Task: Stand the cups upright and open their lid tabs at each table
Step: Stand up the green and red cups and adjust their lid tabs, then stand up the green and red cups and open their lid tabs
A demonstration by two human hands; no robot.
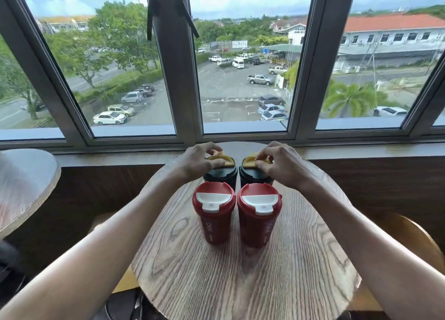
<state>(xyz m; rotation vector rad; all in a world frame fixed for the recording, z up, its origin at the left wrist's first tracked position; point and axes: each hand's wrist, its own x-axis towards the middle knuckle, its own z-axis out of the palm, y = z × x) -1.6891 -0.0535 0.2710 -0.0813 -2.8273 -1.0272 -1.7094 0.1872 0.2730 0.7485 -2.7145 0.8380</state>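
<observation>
Four cups stand upright on a round wooden table point(240, 278). The two near ones are red: the left red cup point(213, 213) and the right red cup point(258, 216), each with a white lid tab lying flat. Behind them stand two dark cups with yellow tabs: the left dark cup point(220, 174) and the right dark cup point(252, 175). My left hand point(201, 159) pinches the yellow tab of the left dark cup, which is lifted. On the right dark cup, my right hand point(279, 159) pinches its raised yellow tab.
A second round table point(21, 182) sits at the left. A wooden ledge and a wide window point(240, 79) run just behind the cups. A wooden chair point(414, 238) shows at the right, and a dark bag point(9, 266) at the lower left.
</observation>
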